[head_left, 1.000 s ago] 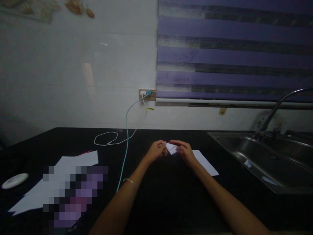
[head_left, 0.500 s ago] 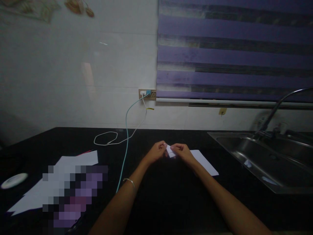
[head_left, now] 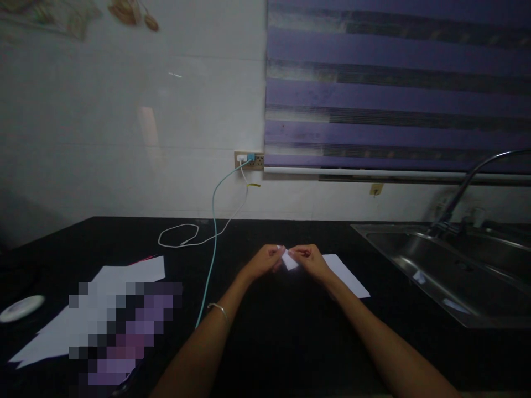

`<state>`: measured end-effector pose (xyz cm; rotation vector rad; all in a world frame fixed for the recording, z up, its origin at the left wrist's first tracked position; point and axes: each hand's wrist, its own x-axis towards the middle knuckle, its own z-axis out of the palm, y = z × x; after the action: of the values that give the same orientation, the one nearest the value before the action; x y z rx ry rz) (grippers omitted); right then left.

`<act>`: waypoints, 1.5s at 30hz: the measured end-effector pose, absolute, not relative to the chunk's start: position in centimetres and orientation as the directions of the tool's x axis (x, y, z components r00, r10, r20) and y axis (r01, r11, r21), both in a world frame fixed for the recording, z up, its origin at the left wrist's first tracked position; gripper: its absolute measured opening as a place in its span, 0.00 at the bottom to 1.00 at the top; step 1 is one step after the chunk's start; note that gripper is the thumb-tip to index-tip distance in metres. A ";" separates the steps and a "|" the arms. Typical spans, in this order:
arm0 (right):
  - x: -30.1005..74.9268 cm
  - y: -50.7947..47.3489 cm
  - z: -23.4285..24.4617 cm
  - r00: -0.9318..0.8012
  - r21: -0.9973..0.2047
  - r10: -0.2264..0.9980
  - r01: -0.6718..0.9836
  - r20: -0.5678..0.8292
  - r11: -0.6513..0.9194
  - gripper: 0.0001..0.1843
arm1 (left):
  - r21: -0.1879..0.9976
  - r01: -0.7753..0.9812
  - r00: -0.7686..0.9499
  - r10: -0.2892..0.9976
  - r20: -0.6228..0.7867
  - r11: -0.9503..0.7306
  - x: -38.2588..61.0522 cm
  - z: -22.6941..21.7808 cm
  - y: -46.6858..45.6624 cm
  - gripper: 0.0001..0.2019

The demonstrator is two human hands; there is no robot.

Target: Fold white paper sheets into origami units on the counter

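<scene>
A small folded piece of white paper (head_left: 290, 261) is held between my two hands, just over the black countertop (head_left: 274, 342). My left hand (head_left: 265, 260) pinches its left edge between thumb and fingers. On the other side, my right hand (head_left: 309, 258) grips its upper right edge with thumb and bent fingers. The thumbs nearly meet at the top of the piece. Behind my right wrist lies a flat white sheet of paper (head_left: 346, 276), partly covered by the forearm.
White sheets (head_left: 141, 268) lie on the left beside a pixelated purple item (head_left: 124, 348) and a white oval object (head_left: 21, 308). A teal cable (head_left: 214, 249) and a white cable (head_left: 166, 244) run from the wall socket (head_left: 249, 160). At right is a steel sink (head_left: 415, 265) with a faucet (head_left: 464, 185).
My left hand has shifted slightly down and closer to my right thumb, with the fingers bent more over the paper. The small paper's visible shape has changed; both hands still hold it.
</scene>
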<state>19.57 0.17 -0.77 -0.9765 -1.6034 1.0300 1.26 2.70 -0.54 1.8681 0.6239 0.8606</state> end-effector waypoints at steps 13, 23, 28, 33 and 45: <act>19.5 0.4 -0.9 -0.201 -0.935 0.925 0.085 0.321 0.343 0.19 | 0.923 0.125 0.662 0.723 0.195 -0.364 1.4 -0.8 2.5 0.28; 19.0 0.0 -0.7 -0.190 -0.671 0.774 0.403 0.605 0.623 0.11 | 0.854 0.278 0.661 0.733 0.162 -0.440 0.9 -1.4 3.1 0.31; 18.9 -0.1 -0.5 -0.145 -0.696 0.784 0.385 0.603 0.606 0.10 | 0.858 0.295 0.549 0.810 0.208 -0.421 1.3 -1.4 2.8 0.28; 18.8 0.1 -0.7 -0.075 -0.770 0.836 0.350 0.544 0.533 0.10 | 0.860 0.280 0.573 0.793 0.206 -0.426 1.3 -1.0 2.4 0.26; 18.3 0.1 -0.5 -0.017 -0.829 0.867 0.285 0.498 0.482 0.09 | 0.788 0.301 0.505 0.790 0.346 -0.537 1.3 -0.7 2.4 0.20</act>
<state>18.25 0.10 -0.53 -1.0296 -1.5677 0.6266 1.26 2.37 -0.69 2.0803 0.8894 0.9415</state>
